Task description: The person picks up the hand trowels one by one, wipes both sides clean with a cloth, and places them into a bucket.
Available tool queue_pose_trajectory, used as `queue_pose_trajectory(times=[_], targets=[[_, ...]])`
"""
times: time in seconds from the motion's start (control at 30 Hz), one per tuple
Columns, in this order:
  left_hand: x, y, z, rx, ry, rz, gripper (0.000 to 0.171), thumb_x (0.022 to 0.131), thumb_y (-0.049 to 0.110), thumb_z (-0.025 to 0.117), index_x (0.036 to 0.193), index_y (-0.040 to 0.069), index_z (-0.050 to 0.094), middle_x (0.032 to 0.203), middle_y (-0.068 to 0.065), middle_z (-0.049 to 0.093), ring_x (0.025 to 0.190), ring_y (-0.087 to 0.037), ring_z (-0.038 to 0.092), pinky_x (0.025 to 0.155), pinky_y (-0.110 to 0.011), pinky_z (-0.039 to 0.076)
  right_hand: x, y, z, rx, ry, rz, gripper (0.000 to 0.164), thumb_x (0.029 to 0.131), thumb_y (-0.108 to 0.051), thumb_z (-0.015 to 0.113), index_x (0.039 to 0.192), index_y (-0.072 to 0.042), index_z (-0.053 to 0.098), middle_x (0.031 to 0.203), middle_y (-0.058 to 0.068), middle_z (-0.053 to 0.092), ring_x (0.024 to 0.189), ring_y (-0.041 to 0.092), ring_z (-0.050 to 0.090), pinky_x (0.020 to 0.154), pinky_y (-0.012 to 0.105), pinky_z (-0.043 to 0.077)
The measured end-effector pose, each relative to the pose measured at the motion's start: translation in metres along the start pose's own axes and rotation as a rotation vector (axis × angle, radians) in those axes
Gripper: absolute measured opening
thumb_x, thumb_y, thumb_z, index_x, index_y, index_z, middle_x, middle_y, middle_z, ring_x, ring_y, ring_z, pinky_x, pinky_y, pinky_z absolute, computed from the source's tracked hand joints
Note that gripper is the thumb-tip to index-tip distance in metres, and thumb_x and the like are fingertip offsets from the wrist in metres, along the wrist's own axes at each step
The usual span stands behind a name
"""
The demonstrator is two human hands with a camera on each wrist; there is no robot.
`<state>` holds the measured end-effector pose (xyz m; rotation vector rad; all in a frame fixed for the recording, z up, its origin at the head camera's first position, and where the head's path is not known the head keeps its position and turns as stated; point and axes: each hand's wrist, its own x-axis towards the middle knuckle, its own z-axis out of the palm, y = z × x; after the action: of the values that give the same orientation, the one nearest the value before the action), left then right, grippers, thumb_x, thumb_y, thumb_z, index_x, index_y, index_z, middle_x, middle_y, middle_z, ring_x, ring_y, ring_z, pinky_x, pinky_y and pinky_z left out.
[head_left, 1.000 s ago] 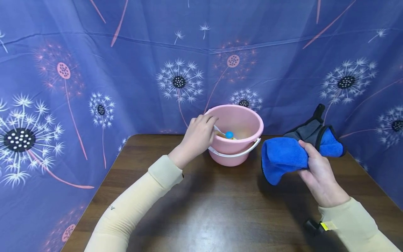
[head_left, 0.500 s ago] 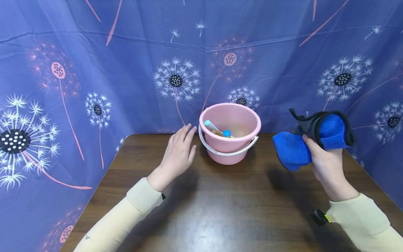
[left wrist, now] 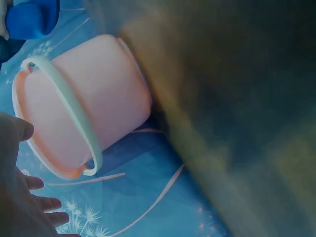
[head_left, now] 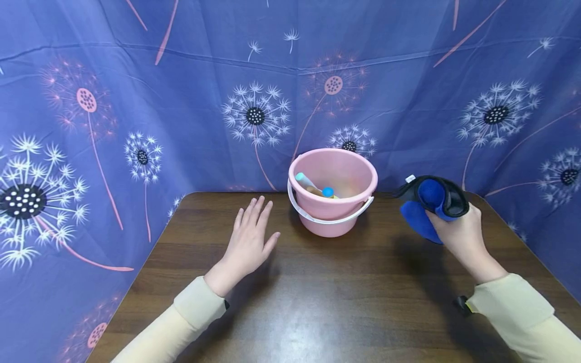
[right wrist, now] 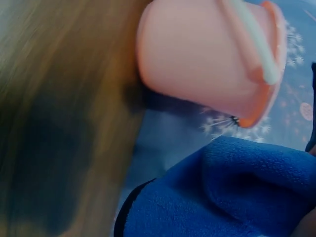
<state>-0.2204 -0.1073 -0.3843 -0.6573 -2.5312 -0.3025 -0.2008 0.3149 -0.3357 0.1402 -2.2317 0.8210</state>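
Observation:
In the head view my right hand (head_left: 463,234) grips a bunched cloth (head_left: 419,219), blue on one side and dark grey on the other with black edging. It holds the cloth raised over the right part of the table; in the right wrist view blue folds fill the lower right. My left hand (head_left: 245,247) is held over the table with fingers spread and straight, holding nothing. Between the hands stands a pink bucket (head_left: 329,227) with a white handle (head_left: 336,220) lowered across its front. Inside lie a blue-capped item (head_left: 328,192) and a light teal-ended tube (head_left: 303,179), partly hidden by the rim.
The brown wooden table (head_left: 299,302) runs back to a blue curtain (head_left: 190,101) printed with dandelions, which hangs behind and along both sides. The bucket stands near the table's back edge.
My left hand has left the bucket's left rim and moved left and toward me, fingers spreading. The right hand has turned, and the cloth in it is more bunched, its grey side rolled inward.

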Motion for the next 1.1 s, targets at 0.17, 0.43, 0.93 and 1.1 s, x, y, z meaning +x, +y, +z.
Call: queue_pose_trajectory(times=[0.17,0.43,0.93,1.1], targets=[[-0.009,0.001,0.005,0.01,-0.046,-0.014,0.063,0.092,0.036,0.055,0.142,0.005,0.034,0.143,-0.018,0.037,0.131,-0.035,0.036,0.106,-0.052,0.028,0.0,0.011,0.011,-0.088,-0.087,-0.193,0.039,0.067,0.007,0.074,0.103,0.007,0.058,0.093,0.026,0.06,0.089,0.044,0.055,0.073,0.058,0.041],[-0.016,-0.002,0.012,0.02,-0.121,-0.025,0.06,0.091,0.035,0.058,0.139,0.003,0.04,0.138,-0.018,0.042,0.127,-0.034,0.04,0.103,-0.049,0.033,-0.006,0.032,0.031,-0.2,-0.211,-0.34,0.045,0.067,0.002,0.08,0.106,-0.003,0.058,0.097,0.016,0.062,0.09,0.032,0.053,0.07,0.053,0.046],[-0.024,-0.001,0.02,0.0,-0.21,-0.038,0.063,0.09,0.034,0.06,0.14,0.003,0.038,0.137,-0.02,0.043,0.126,-0.036,0.04,0.101,-0.05,0.035,-0.012,0.064,0.07,-0.401,-0.437,-0.561,0.054,0.061,-0.004,0.086,0.108,-0.003,0.059,0.099,0.017,0.064,0.091,0.035,0.056,0.072,0.053,0.048],[-0.024,0.0,0.022,-0.005,-0.206,-0.036,0.063,0.09,0.033,0.061,0.14,0.002,0.039,0.136,-0.02,0.044,0.126,-0.036,0.041,0.1,-0.05,0.035,-0.014,0.072,0.08,-0.441,-0.475,-0.524,0.048,0.064,0.001,0.081,0.106,-0.004,0.059,0.099,0.017,0.064,0.093,0.035,0.055,0.073,0.053,0.048]])
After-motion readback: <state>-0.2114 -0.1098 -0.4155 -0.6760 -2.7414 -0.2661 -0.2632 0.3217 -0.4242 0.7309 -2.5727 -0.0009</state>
